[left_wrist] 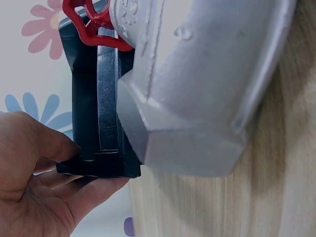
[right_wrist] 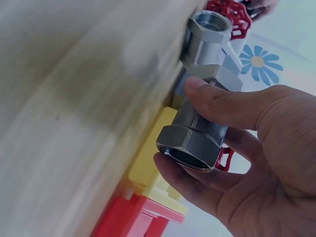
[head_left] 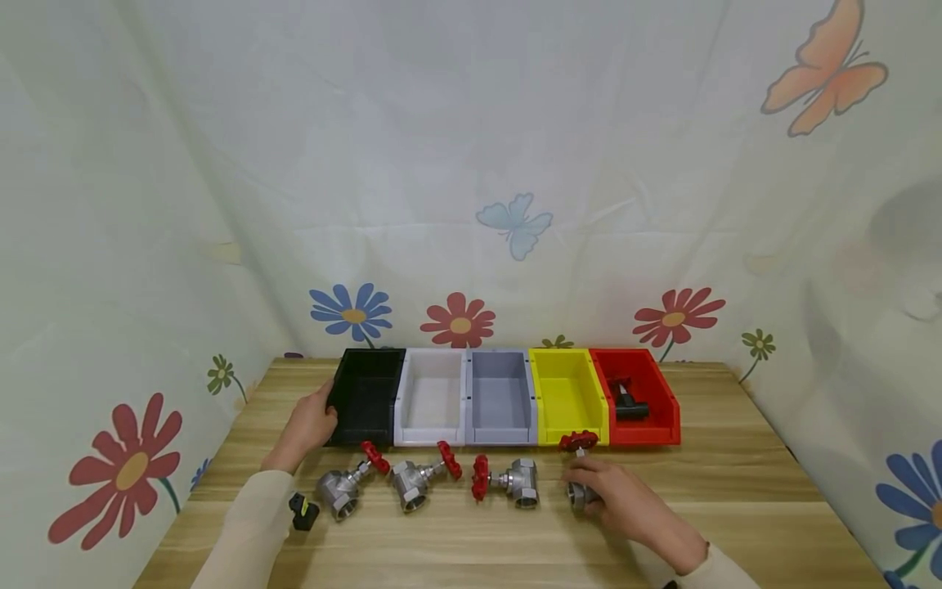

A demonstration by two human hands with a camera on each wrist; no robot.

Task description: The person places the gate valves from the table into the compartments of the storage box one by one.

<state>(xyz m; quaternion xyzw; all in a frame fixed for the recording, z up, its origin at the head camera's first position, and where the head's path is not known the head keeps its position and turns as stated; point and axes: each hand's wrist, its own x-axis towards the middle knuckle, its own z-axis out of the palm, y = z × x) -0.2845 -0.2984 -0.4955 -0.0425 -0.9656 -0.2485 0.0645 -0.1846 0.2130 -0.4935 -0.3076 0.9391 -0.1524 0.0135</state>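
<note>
My left hand (head_left: 307, 425) grips the left side wall of the black bin (head_left: 365, 368). In the left wrist view, thumb and fingers pinch the wall's edge. My right hand (head_left: 611, 488) holds a metal valve with a red handwheel (head_left: 579, 442), just in front of the yellow bin (head_left: 567, 394). In the right wrist view, the thumb lies across the valve body (right_wrist: 193, 136) and fingers curl beneath its hex end. Three similar valves lie to the left: one (head_left: 524, 483) before the grey bin, one (head_left: 409, 483) before the white bin, another (head_left: 338, 492) before the black bin.
The bins stand side by side across the back of the wooden table (head_left: 441, 552). Between black and yellow are the white bin (head_left: 434, 397) and grey bin (head_left: 503, 397). The red bin (head_left: 658, 393) at the right end holds a black-handled item (head_left: 630, 410). A patterned curtain (head_left: 412, 147) hangs behind.
</note>
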